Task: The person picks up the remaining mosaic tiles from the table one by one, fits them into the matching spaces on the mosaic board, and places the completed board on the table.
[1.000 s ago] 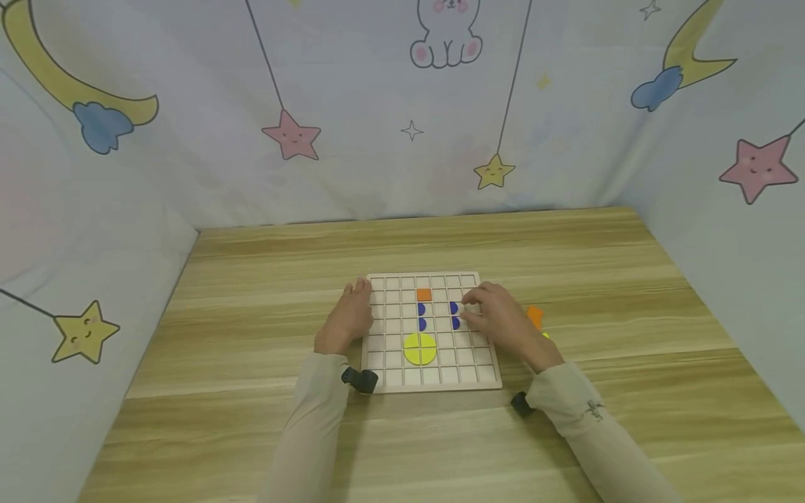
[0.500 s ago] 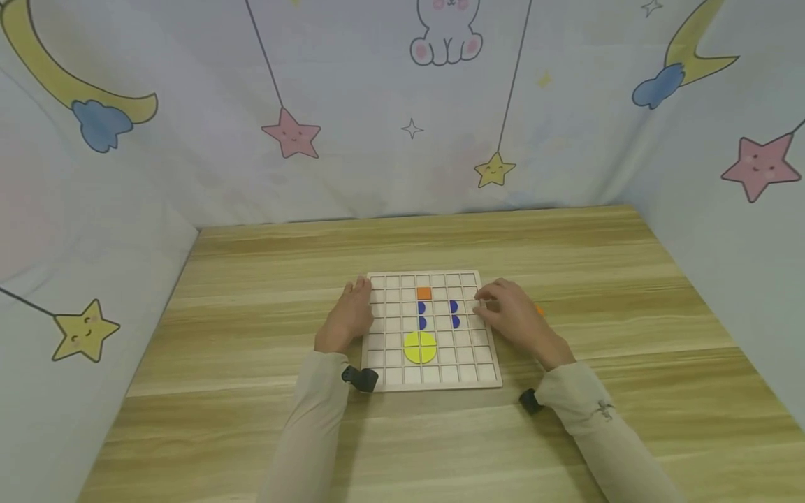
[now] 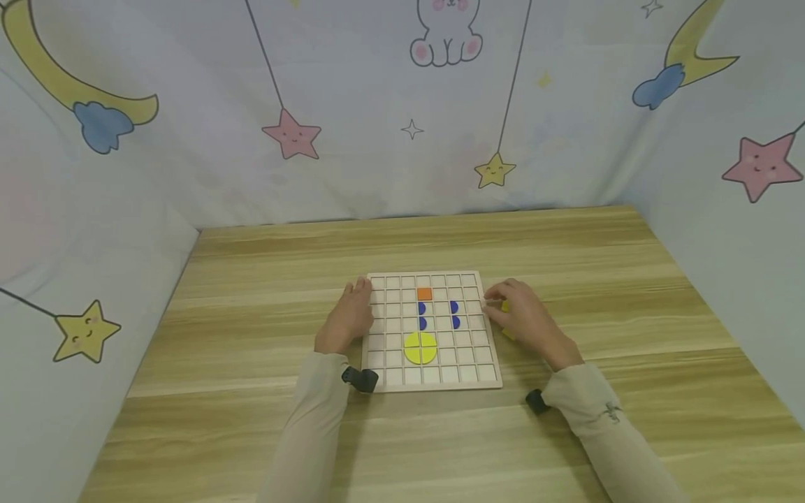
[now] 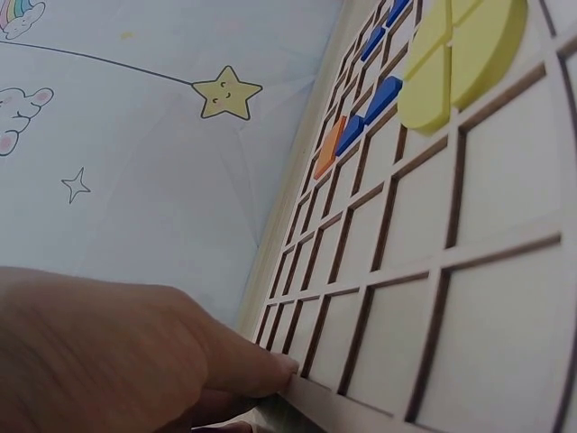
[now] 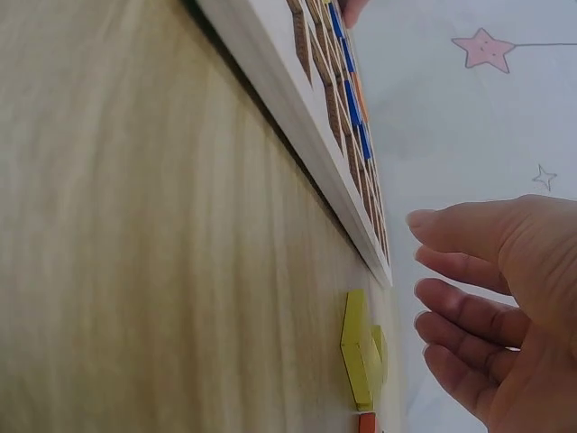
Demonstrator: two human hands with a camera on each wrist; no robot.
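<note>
- Resting along the left edge of a gridded wooden board (image 3: pixel 393 342), a person's left hand (image 3: pixel 346 320) lies with its fingers extended and relaxed; the left wrist view shows one fingertip touching the rim.
- The right hand (image 3: pixel 528 318) hovers just beside the board's right edge, released, its fingers loosely curved and a gap showing between thumb and fingertips.
- Yellow blocks (image 5: pixel 359 352) lie on the bench (image 3: pixel 264 293) near the board's right side, partly hidden by the right hand in the head view.
- A reddish-orange block (image 5: pixel 367 424) sits close by them, cut off at the bottom of the right wrist view.
- On the board, four yellow quarter pieces (image 3: pixel 428 355) form a circle, spread over four neighboring cells on the near half.
- Four rounded blue pieces (image 3: pixel 454 307) stand in two pairs, one column of cells between them; the left pair sits directly beyond the yellow circle.
- A single orange square (image 3: pixel 424 294) fills the cell just beyond that left pair.
- Pale long sleeves (image 3: pixel 308 426) cover both arms, and a black strap (image 3: pixel 360 379) shows at the left wrist.
- Behind the bench hangs a white cloth (image 3: pixel 365 84) printed with smiling stars, moons and clouds.
</note>
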